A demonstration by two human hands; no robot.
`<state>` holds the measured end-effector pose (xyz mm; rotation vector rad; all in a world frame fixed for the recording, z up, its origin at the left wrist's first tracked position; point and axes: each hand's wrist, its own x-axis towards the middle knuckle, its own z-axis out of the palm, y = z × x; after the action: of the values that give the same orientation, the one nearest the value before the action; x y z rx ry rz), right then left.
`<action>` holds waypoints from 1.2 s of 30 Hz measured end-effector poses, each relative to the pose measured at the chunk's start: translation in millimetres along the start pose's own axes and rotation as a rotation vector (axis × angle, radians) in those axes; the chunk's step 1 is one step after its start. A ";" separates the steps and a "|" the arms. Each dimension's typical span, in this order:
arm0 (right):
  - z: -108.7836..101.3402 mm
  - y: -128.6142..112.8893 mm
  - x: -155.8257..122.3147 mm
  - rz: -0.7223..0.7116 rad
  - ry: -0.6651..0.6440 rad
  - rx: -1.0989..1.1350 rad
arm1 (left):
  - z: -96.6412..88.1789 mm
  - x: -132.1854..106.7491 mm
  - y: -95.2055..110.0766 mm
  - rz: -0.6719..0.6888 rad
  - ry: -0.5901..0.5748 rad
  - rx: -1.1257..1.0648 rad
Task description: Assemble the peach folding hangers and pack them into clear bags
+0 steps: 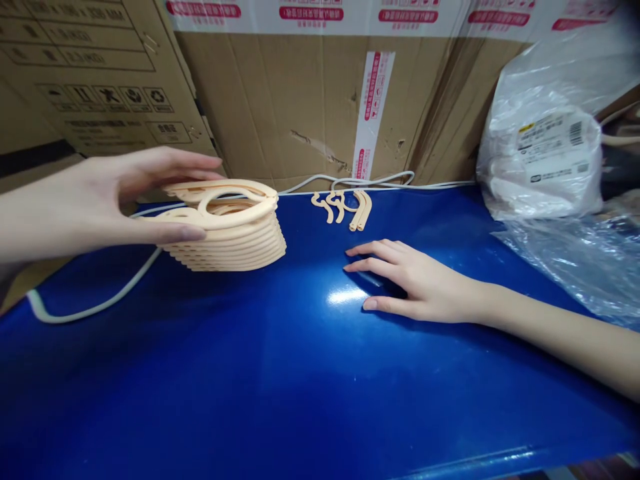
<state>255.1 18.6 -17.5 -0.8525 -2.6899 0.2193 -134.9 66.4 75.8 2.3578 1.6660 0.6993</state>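
My left hand [135, 197] grips the upper part of a neat stack of beige plastic folding hangers [230, 243], thumb along the near side and fingers over the far side. An oval loop shows on the uppermost hanger. To the right, my right hand [415, 280] lies low over the blue table, palm down, fingers apart and holding nothing. Beyond its fingertips are several loose beige hanger parts [360, 212], some hook-shaped and others like short curved arms.
The blue tabletop [250, 387] is glossy. Behind it stand cardboard boxes [300, 100] with printed tape. A white cable [95, 313] runs from the left along the back edge. Clear plastic bags [545, 160], one with a label, lie at the right.
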 end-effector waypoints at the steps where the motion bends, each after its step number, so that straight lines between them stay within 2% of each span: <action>1: 0.0 0.2 -0.2 -0.001 -0.001 -0.002 | 0.7 0.7 -3.5 0.016 -0.035 -0.006; 6: 0.5 0.4 -0.9 -0.010 0.005 -0.005 | 3.5 3.0 -17.4 0.035 -0.128 -0.059; 15: -1.1 -1.5 -0.3 0.007 -0.013 0.019 | 8.7 9.3 -39.6 0.159 -0.097 -0.064; 23: -0.3 -0.7 -0.8 0.003 -0.011 0.008 | 11.6 9.8 -36.6 0.121 -0.108 -0.047; 31: -0.7 -0.7 -0.8 0.000 -0.016 0.005 | 13.6 11.9 -36.1 0.221 -0.101 -0.055; 36: -0.2 -0.7 -1.2 0.003 -0.008 0.004 | 13.3 9.6 -35.6 0.203 -0.120 -0.038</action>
<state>255.7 17.3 -17.4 -0.8567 -2.6946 0.2297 -156.2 89.8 52.6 2.5109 1.3681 0.6022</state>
